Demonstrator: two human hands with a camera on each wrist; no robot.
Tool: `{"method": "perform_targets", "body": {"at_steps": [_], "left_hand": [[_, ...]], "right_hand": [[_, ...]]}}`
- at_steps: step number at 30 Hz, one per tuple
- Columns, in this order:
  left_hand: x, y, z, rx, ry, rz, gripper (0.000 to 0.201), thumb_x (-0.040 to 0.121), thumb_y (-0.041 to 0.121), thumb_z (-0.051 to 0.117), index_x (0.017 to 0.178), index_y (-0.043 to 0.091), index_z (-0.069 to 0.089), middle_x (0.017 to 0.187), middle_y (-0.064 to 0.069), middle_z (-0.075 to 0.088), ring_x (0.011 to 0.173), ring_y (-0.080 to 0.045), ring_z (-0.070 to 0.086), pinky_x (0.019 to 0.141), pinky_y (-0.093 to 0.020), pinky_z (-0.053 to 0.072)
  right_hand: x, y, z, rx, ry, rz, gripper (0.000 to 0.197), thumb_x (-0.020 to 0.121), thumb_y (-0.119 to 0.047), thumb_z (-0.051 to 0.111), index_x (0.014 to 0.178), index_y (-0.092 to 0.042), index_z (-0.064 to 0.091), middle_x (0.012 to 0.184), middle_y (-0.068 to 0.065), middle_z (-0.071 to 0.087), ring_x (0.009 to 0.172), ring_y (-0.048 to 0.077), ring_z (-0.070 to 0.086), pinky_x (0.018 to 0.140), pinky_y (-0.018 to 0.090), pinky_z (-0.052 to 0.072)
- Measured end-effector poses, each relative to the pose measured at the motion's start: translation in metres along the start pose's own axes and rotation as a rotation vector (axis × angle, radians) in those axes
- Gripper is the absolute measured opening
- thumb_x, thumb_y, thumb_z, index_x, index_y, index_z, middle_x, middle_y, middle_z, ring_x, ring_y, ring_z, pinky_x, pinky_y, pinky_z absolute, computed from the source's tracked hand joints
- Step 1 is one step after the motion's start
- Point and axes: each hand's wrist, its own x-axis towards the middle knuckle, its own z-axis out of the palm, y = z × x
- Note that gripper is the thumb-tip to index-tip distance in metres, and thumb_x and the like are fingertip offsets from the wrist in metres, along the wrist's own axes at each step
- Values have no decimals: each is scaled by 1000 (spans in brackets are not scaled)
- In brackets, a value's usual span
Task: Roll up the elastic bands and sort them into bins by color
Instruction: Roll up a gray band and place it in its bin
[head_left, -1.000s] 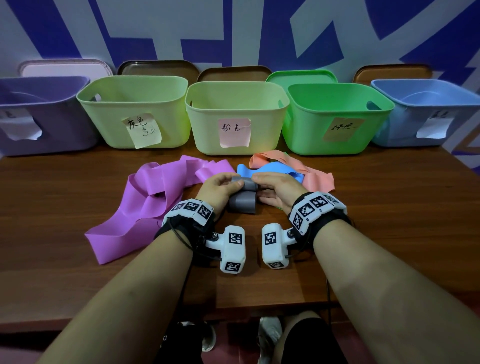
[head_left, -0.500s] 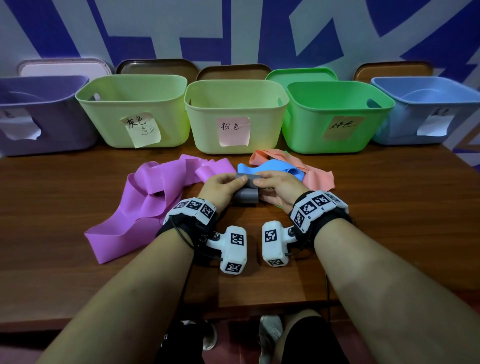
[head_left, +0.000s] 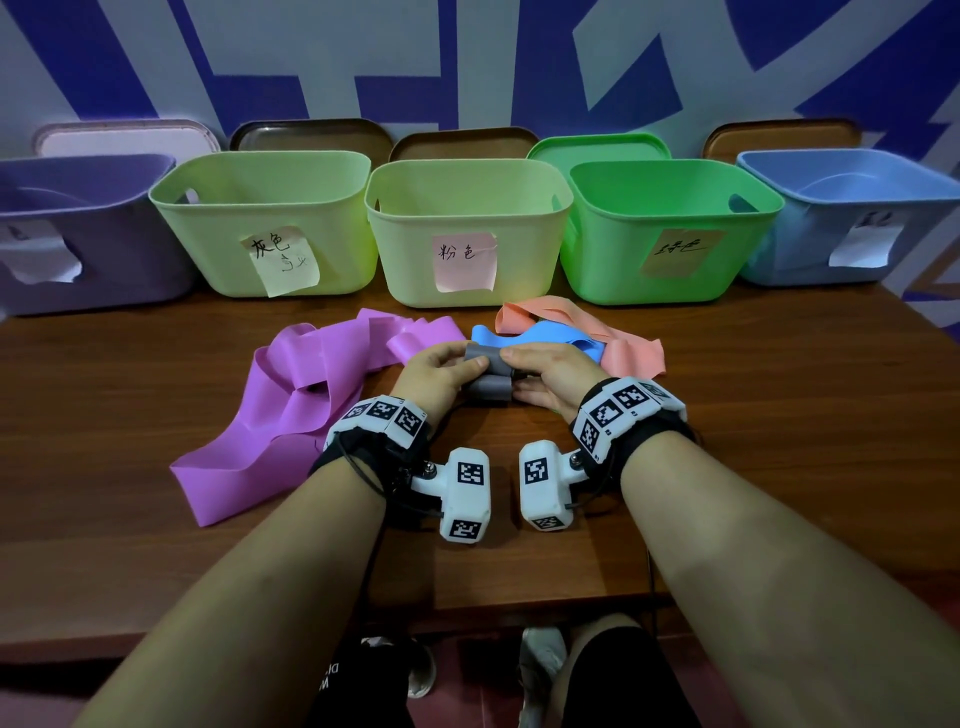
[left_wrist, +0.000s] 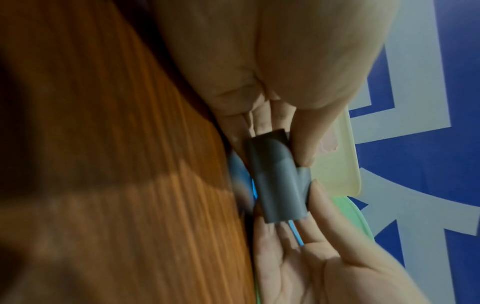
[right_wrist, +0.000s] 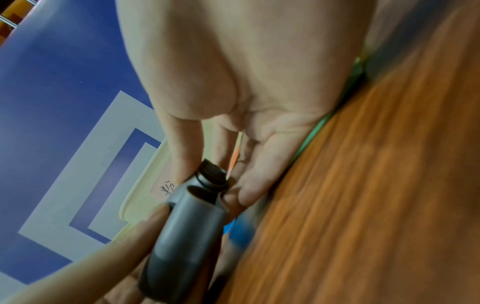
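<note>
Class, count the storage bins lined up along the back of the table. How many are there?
5, left to right: purple bin, light green bin, pale yellow bin, bright green bin, blue bin. The frame edges may hide more.

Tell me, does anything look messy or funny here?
A bit. The purple band sprawls twisted across the table, and the blue band lies on the pink band. Both hands hold the gray band, half rolled.

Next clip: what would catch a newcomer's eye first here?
Probably the two hands meeting at the table's centre, left hand and right hand both gripping a partly rolled grey elastic band. Next, the wide purple elastic band sprawled loose to their left. Behind runs a row of plastic bins with handwritten notes, among them a bright green bin right of centre.
</note>
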Motion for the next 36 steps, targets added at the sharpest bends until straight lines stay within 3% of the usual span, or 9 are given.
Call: {"method": "perform_targets", "body": {"at_steps": [3,8,12,15,20,23,28,33,36], "left_hand": [[-1,2,3,26,20,-8,33,88,4,62,120,-4,56,103,-18,64,87,-25,63,86,-36,51],[1,-1,6,143,73,-10,45,78,19,71,120,9,61,114,-18,65,104,-33,63,96,-47,50],[-15,19,11,166,74,-29,41,92,13,60,132,14,52,117,-13,58,100,-26,59,61,-29,57],[-24,30,12,168,112,15,40,92,14,60,132,12,52,109,-12,58,92,-24,60,49,-19,54],[-49,54,16,106,237,95,21,87,15,68,90,7,49,81,-15,59,41,-14,58,35,-17,43],[-66,70,17,21,213,98,30,88,12,66,69,9,43,69,-10,55,36,-10,59,37,-17,45],[-97,97,20,12,163,104,25,88,11,66,66,4,58,59,-9,60,37,-11,58,39,-18,46],[-121,108,23,-8,219,203,32,84,10,71,60,2,51,52,-10,52,37,-15,46,42,-20,41],[-134,114,30,-13,283,266,33,81,10,74,64,10,46,57,-11,55,43,-19,54,54,-28,51]], "right_hand": [[-3,-1,3,-22,10,3,29,92,-12,60,119,-3,59,111,14,64,85,16,65,65,19,54],[-11,-8,8,-108,69,8,29,93,-13,59,120,-4,60,116,15,62,81,15,61,72,25,51],[-22,-20,13,-155,81,-8,22,94,-12,58,116,-8,61,116,16,60,87,23,62,65,25,52],[-33,-29,18,-149,76,-46,21,94,-12,58,114,-7,62,111,13,59,96,27,60,63,25,52],[-59,-49,28,-42,72,-140,17,94,-9,58,110,-6,59,98,14,60,80,25,62,54,21,55],[-77,-61,34,-44,83,-175,26,96,-12,55,120,-3,56,89,13,59,77,24,60,60,23,53],[-108,-81,43,-60,85,-272,23,95,-12,55,116,-3,56,95,15,60,68,23,61,67,30,53],[-137,-93,46,-70,62,-338,10,96,-10,53,105,-7,56,82,8,61,48,11,64,52,19,53],[-151,-97,46,-83,54,-354,8,97,-9,52,103,-9,57,81,7,60,57,16,62,51,20,53]]}}
